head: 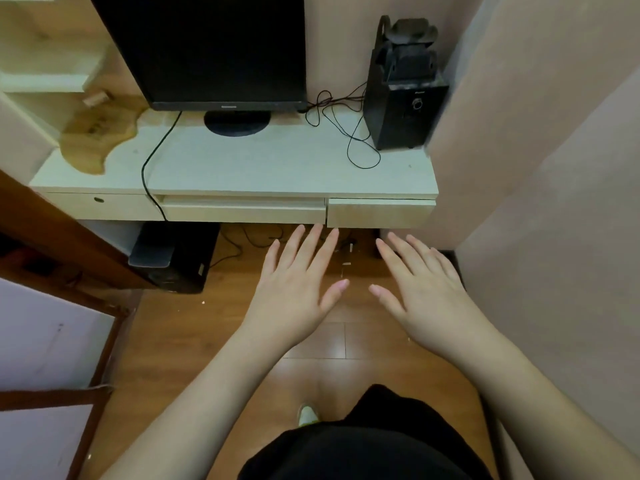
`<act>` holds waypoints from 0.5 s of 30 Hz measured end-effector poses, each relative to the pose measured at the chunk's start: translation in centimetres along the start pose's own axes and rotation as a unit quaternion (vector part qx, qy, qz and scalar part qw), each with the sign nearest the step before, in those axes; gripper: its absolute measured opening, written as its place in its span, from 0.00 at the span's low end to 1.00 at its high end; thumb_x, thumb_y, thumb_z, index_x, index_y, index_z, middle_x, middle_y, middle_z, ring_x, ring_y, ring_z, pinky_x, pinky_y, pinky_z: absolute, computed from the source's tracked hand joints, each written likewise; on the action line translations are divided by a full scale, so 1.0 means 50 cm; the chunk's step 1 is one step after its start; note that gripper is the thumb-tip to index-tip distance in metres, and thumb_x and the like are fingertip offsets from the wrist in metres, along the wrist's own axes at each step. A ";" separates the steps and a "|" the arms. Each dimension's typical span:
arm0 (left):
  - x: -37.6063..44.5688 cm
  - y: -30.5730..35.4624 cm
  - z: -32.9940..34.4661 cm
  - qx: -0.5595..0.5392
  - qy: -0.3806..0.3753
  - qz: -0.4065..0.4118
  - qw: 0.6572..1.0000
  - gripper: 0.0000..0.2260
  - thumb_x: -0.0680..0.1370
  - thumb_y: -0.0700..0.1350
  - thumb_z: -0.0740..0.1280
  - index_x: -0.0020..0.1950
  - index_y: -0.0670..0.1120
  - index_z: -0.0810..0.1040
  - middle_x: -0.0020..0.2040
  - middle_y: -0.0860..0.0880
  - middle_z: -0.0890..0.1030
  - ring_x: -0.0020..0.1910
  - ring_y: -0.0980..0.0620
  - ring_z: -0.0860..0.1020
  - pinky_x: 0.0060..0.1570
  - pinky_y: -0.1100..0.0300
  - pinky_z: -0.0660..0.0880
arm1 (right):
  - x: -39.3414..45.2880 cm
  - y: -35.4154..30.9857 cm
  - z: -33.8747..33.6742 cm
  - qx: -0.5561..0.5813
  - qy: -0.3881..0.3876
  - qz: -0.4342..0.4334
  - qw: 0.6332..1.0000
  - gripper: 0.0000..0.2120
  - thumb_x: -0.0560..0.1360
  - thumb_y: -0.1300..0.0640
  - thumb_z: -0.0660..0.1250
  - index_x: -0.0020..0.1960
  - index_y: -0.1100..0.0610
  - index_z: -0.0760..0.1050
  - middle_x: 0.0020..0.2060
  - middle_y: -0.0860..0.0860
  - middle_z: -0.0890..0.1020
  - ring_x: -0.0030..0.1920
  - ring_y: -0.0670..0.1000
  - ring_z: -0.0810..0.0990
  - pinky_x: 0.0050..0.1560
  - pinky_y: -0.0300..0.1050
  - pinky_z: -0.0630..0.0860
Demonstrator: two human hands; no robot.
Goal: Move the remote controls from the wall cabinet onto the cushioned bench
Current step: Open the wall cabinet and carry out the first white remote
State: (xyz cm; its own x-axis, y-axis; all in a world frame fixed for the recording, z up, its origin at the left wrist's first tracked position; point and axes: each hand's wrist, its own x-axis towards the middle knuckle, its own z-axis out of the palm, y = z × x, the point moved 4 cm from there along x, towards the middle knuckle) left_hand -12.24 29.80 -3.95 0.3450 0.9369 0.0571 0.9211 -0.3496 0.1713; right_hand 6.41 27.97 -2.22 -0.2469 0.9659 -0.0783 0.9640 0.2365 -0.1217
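No remote control shows anywhere in the head view. The pale wall cabinet [242, 168] runs across the wall ahead, with a middle drawer [242, 211] and a right drawer [379, 213] both closed. My left hand [294, 282] is held flat, palm down, fingers spread, its fingertips just below the seam between the two drawers. My right hand [420, 285] is also flat and spread, below the right drawer. Neither hand holds or touches anything. A purple cushioned surface with a dark wooden frame [45, 337] lies at the lower left.
A black monitor [207, 50] stands on the cabinet top, a black speaker [403, 95] with loose cables [346, 126] at its right. A black computer case [173, 258] sits on the wooden floor [214, 341] under the cabinet. A pink wall [554, 168] closes the right side.
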 end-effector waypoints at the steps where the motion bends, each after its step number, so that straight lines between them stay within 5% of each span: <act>1: 0.018 0.000 0.001 0.001 -0.001 0.000 1.000 0.30 0.79 0.64 0.48 0.78 0.54 0.46 0.79 0.50 0.52 0.78 0.49 0.48 0.74 0.46 0.50 | 0.017 0.009 -0.002 -0.001 0.003 0.000 1.000 0.33 0.76 0.35 0.40 0.78 0.48 0.48 0.77 0.48 0.54 0.77 0.51 0.50 0.74 0.50 0.46; 9: 0.223 0.005 -0.001 0.040 -0.007 0.005 0.999 0.31 0.78 0.64 0.49 0.78 0.52 0.52 0.78 0.49 0.57 0.77 0.47 0.54 0.73 0.46 0.57 | 0.200 0.102 -0.013 -0.002 0.017 -0.028 0.999 0.31 0.77 0.39 0.47 0.76 0.52 0.56 0.75 0.50 0.61 0.75 0.53 0.56 0.73 0.52 0.51; 15: 0.361 0.017 -0.011 0.056 -0.020 -0.009 0.998 0.30 0.78 0.64 0.46 0.78 0.53 0.52 0.78 0.50 0.56 0.77 0.48 0.52 0.74 0.47 0.53 | 0.318 0.190 -0.053 -0.013 0.024 -0.032 0.999 0.30 0.76 0.41 0.49 0.73 0.54 0.64 0.72 0.52 0.68 0.73 0.56 0.64 0.71 0.55 0.60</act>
State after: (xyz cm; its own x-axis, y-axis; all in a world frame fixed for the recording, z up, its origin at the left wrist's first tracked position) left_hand -5.35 46.41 -2.23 0.3337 0.9425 0.0161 0.9407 -0.3340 0.0598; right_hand 11.90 45.86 -2.01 -0.3030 0.9527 -0.0235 0.9490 0.2994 -0.0987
